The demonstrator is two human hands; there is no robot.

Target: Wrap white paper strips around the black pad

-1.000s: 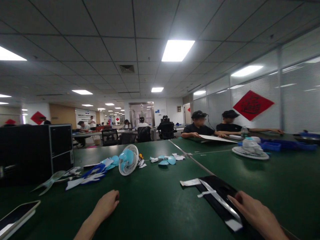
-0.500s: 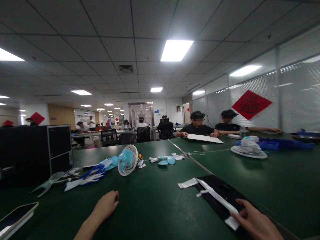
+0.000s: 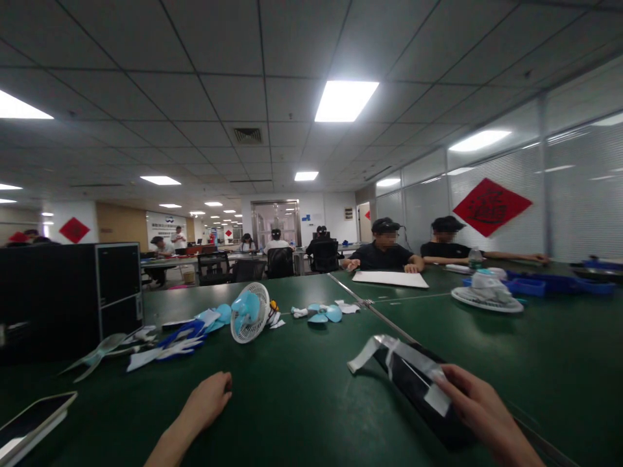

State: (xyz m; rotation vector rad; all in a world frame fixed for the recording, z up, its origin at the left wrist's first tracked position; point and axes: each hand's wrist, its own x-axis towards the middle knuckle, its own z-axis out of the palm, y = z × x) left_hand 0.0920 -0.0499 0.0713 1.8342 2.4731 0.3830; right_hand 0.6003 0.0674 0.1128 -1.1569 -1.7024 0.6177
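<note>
My right hand (image 3: 474, 405) pinches the near side of a black flat piece (image 3: 403, 373), between thumb and fingers. Glossy white strips (image 3: 413, 357) run along its top, and one loose strip end reaches left onto the green table. The near part of the piece is lifted and tilted, slightly blurred. Loosely curled, my left hand (image 3: 207, 402) rests on the table to the left, with nothing visible in it. Beyond it stands a small fan head (image 3: 249, 312) with a white grille and light blue blades.
At left are a phone-like device (image 3: 36, 421), a black computer case (image 3: 117, 285) and blue-white gloves (image 3: 170, 347). Light blue fan blades (image 3: 318, 313) lie mid-table. A white grille (image 3: 487, 299) and blue trays (image 3: 528, 285) are at right. Across the table, a co-worker (image 3: 384, 253) sits by a white board (image 3: 389, 279).
My right hand has raised and tilted the black piece, shifting slightly left and up. My left hand stays put. The co-worker's white board has been lowered flatter onto the table.
</note>
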